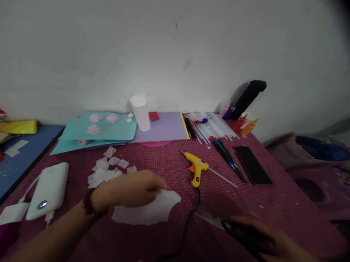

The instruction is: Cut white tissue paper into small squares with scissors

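Note:
My left hand (pixel 137 189) is closed on a white sheet of thin paper (pixel 150 211) with uneven edges, which hangs just below the fingers. In my right hand (pixel 265 235), at the lower right, is a pair of scissors (pixel 211 219) with dark handles, blurred by motion. Its blades point left toward the paper but do not touch it. Beyond my left hand lies a loose pile of small white paper pieces (pixel 102 176). A yellow glue gun (pixel 197 168) rests on the table between and beyond my hands, with a glue stick in its back and a dark cord.
Pink paper flowers (pixel 94 129) sit on turquoise sheets (pixel 72 130). A white roll (pixel 141 113) stands on purple paper (pixel 169 125). Glue sticks (pixel 218 124), a utility knife (pixel 227 157) and a phone (pixel 251 165) lie right; a white power bank (pixel 49 188) lies left.

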{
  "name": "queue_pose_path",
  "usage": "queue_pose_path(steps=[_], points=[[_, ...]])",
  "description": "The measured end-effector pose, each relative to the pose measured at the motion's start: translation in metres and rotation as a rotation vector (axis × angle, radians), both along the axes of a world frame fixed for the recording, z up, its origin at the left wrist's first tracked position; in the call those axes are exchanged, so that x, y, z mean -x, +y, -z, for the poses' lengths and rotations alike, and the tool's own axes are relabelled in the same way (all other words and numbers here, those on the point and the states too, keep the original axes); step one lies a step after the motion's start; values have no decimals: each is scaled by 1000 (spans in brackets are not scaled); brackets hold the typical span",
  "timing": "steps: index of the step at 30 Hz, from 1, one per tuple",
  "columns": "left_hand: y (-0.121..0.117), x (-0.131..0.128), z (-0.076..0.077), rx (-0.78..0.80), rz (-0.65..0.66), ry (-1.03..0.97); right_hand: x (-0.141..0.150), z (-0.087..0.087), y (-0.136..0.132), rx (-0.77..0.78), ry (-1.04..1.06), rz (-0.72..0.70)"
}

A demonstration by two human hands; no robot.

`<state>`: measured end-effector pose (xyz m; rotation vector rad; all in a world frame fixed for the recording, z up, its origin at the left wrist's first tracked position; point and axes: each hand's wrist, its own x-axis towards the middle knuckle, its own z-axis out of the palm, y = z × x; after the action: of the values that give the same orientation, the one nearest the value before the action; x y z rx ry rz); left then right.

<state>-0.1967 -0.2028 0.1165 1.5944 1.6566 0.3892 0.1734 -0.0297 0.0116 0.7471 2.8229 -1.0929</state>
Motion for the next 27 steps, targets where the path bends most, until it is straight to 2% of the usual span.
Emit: queue_pose_path(steps=[3,5,6,8,10,11,13,14,16,19,22,27], points=[[28,2,18,22,160,53,16,-8,-8,417,-11,24],[42,4,28,-10,202,179,24,-15,-13,597,-10,64],[47,4,31,-69,175,282,28,-18,-14,661,-10,81],[46,1,32,-244,31,524,32,-22,-17,749,-2,120],[32,-5,32,-365,-130,712,34,-24,-18,807,23,133],[20,-9,33,-378,-173,746,36,-25,-18,834,34,123],[-11,-18,39,-389,-194,700,40,-27,-19,873,33,79],[-28,-21,44,-414,-158,647,42,-28,-20,863,14,60],[-62,-27,57,-502,-99,628,48,-29,-21,766,-32,47],[-98,-32,76,-490,10,658,56,-32,-23,603,-73,17],[-112,-37,89,-421,103,653,60,-36,-25,626,-88,-25],[-102,-50,100,-378,235,660,60,-36,-27,699,-87,9]])
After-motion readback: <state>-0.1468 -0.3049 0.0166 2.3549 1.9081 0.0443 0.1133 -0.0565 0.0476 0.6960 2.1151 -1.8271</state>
